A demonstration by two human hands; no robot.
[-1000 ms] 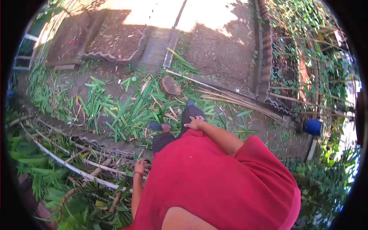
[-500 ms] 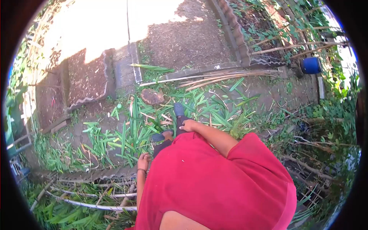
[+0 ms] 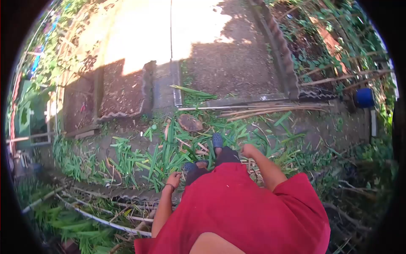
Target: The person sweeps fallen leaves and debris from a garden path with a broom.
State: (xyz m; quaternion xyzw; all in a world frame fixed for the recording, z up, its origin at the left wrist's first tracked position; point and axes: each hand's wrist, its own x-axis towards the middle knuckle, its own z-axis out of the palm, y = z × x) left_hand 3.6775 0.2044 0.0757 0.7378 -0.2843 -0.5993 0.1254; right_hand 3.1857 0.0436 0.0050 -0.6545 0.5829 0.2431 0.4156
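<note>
My left hand (image 3: 172,180) hangs beside my left leg, a dark band at its wrist and its fingers curled in. Nothing shows between them. Out to the right of my dark trousers (image 3: 227,156), my right hand (image 3: 249,150) is held over the cut leaves, fingers bent and no object visible in it. Long green cut leaves (image 3: 158,158) lie strewn around my feet, which wear dark blue clogs (image 3: 217,140). A sawn wood stump (image 3: 190,122) stands just ahead of the feet.
Thin poles (image 3: 270,111) lie along the edge of a soil bed (image 3: 237,67) bordered by corrugated sheets (image 3: 277,38). A blue container (image 3: 364,98) stands at the right. Branches and a white pole (image 3: 101,221) cross the plants at the lower left.
My right hand has left the trouser leg and moved out to the right. The view has shifted, so the scene sits lower and further right. My left hand stays by my leg.
</note>
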